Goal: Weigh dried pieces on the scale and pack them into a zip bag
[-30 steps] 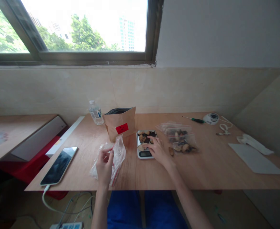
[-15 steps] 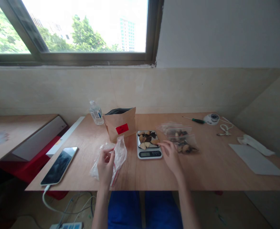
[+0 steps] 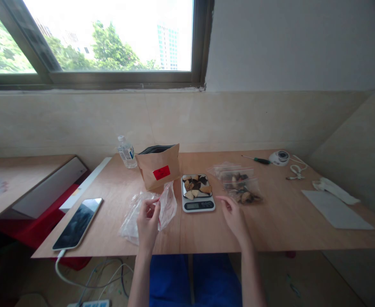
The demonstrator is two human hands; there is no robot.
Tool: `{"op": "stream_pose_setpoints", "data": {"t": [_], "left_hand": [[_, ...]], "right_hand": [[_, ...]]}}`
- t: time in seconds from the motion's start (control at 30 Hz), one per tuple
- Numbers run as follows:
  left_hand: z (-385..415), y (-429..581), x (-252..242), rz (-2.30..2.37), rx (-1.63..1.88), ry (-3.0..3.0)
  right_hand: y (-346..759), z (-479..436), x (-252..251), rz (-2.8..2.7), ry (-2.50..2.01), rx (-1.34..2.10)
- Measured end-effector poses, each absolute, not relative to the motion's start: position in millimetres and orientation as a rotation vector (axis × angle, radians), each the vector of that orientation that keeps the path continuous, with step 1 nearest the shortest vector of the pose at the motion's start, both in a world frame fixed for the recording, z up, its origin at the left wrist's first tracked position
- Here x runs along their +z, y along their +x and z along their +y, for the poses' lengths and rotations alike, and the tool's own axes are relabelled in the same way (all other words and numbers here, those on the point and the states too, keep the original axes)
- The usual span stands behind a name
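Observation:
My left hand (image 3: 149,216) pinches the edge of a clear zip bag (image 3: 168,204), raised off the table beside more clear plastic bags (image 3: 131,217). A white kitchen scale (image 3: 198,206) stands between my hands, with brown and pale dried slices, apparently mushroom (image 3: 196,186), on its platform. My right hand (image 3: 234,213) hovers just right of the scale, fingers loosely stretched and apart from the slices, nothing visible in it. Behind the left hand a brown paper pouch (image 3: 158,166) with a red label stands upright, its top open.
Filled zip bags of dried slices (image 3: 241,185) lie right of the scale. A water bottle (image 3: 127,152) stands at the back. A charging phone (image 3: 78,224) rests at left. Farther right are a screwdriver (image 3: 261,160), a dome camera (image 3: 280,157) and a white sheet (image 3: 336,209).
My right hand has drawn back from a slice at the scale's right edge, leaving it there. My left hand has brought the zip bag slightly right, toward the scale.

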State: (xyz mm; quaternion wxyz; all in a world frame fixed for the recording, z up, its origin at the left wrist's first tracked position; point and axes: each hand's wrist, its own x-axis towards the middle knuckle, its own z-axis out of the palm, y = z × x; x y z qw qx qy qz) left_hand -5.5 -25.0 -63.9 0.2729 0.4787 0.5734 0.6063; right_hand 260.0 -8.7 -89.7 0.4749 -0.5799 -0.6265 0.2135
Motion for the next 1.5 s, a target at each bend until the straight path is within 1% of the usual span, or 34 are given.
{"op": "stream_pose_setpoints", "data": {"t": [0.13,0.27,0.37,0.47,0.6,0.77,1.03,1.3,1.5], "left_hand": [[-27,-9,-64,1.56,1.632,1.271],[-29,-13,-64,1.577,1.639,1.259],[-30,-15,-64,1.587,1.632,1.269],[-31,-19,-65,1.602,1.627,1.282],[-31,-23,-68,1.605,1.62,1.271],[-30,-26,-70,1.592,1.606,1.257],[-27,-26,-75,1.595,1.575,1.259],[-24,-22,-75,1.571,1.566,1.274],[-24,-21,-73,1.568,1.561,1.3]], "right_hand": [[257,-7,-95,-1.562,-1.437,0.443],[240,4,-98,-1.652,-1.441,0.225],[223,24,-93,-1.716,-1.521,0.1],[213,50,-81,-1.769,-1.648,0.045],[210,75,-68,-1.911,-1.795,0.016],[212,86,-73,-2.052,-1.815,-0.023],[222,98,-82,-2.048,-1.751,0.012],[217,92,-85,-2.093,-1.685,-0.085],[219,90,-81,-2.057,-1.703,0.008]]}}
